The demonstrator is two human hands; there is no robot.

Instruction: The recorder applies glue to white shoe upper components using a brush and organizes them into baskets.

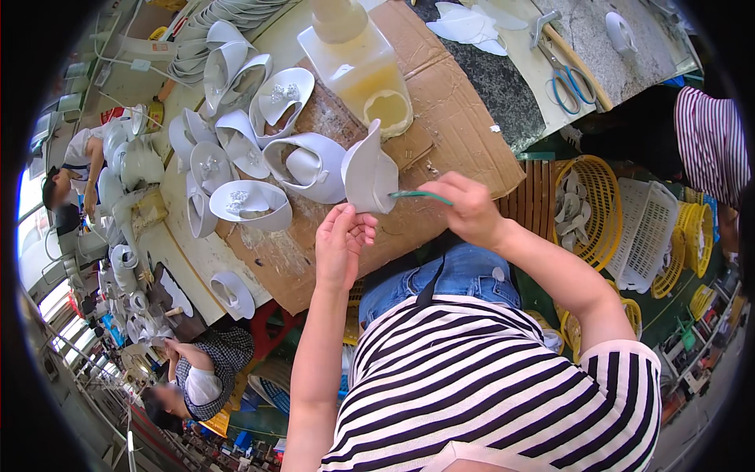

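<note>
A white shoe upper (370, 169) is held up by its lower edge in my left hand (344, 240), thumb and fingers closed on it. My right hand (472, 206) grips a thin green-handled brush (425, 195), its tip touching the right side of the upper. Just beyond stands a squarish translucent bottle (354, 67) with yellowish liquid and a crusted round opening near its base. Left of the upper, several white shoe uppers (307, 167) sit on the bench, some with crumpled silvery-white stuff inside.
Brown cardboard (464, 130) covers the work surface. A hammer (578, 63), blue-handled scissors (570, 86) and flat white pieces (472, 27) lie far right. Yellow baskets (594, 216) and a white crate (645, 228) stand on the floor at right. Other people (208, 370) work at left.
</note>
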